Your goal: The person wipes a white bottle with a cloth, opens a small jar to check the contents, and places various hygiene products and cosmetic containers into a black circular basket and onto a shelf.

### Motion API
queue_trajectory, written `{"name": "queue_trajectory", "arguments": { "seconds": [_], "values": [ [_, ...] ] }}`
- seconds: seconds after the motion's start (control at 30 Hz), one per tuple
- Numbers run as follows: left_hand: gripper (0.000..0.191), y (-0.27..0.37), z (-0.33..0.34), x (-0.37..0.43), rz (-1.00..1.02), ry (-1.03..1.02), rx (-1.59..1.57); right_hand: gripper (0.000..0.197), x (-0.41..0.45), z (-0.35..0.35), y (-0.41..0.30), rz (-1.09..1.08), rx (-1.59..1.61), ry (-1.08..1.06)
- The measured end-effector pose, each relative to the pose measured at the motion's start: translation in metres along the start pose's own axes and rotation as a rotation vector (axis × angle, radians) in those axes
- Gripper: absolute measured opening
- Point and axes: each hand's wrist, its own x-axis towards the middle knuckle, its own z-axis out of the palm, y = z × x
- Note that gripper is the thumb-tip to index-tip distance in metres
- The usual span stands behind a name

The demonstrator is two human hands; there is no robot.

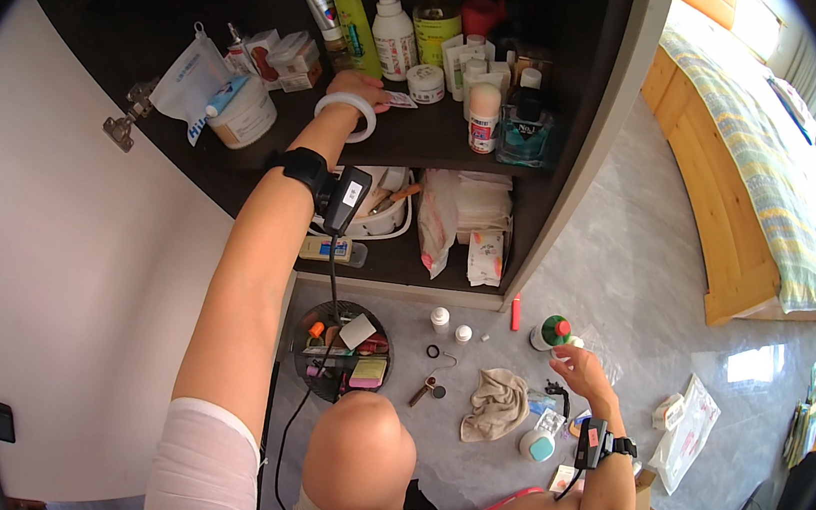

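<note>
Inside the dark cabinet, my left hand (pixel 357 90) reaches onto the upper shelf (pixel 407 134), a white bangle on its wrist. Its fingers are closed on one end of a small flat packet (pixel 401 100). Just beyond stand a white pump bottle (pixel 394 34), a yellow-green spray bottle (pixel 358 26) and a white round jar (pixel 426 84). Low over the floor, my right hand (pixel 583 373) has its fingers apart, with nothing visible in them. Beside its fingertips is a green bottle with a red cap (pixel 551 333); a white object (pixel 575 342) is partly hidden behind the hand.
A round black mesh basket (pixel 387 358) of cosmetics stands by my knee. On the floor lie a beige cloth (pixel 496 405), small white bottles (pixel 439 319) and a round white container (pixel 536 446). The cabinet's side panel (pixel 579 146) rises between the shelves and a wooden bed (pixel 699 213).
</note>
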Motion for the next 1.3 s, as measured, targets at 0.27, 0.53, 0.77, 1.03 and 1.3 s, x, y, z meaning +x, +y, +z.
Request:
{"name": "queue_trajectory", "arguments": {
  "seconds": [0.27, 0.53, 0.77, 1.03, 1.3],
  "values": [
    [0.026, 0.019, 0.006, -0.003, 0.123, 0.148, -0.49, 0.035, -0.005, -0.003, 0.009, 0.04, 0.019, -0.017],
    [0.017, 0.026, 0.036, 0.013, 0.147, 0.133, -0.149, 0.036, -0.016, -0.004, 0.004, 0.064, 0.006, 0.006],
    [0.024, 0.003, 0.033, 0.046, 0.386, 0.086, 0.341, 0.04, -0.026, 0.007, 0.033, 0.082, 0.016, 0.02],
    [0.043, 0.0, -0.03, 0.044, 0.737, 0.024, 0.526, 0.028, -0.006, -0.022, 0.098, 0.02, -0.346, -0.132],
    [0.028, -0.074, 0.102, -0.21, 0.113, -1.082, 0.064, 0.021, -0.078, -0.029, 0.164, 0.344, -0.33, 0.01]
  ]
}}
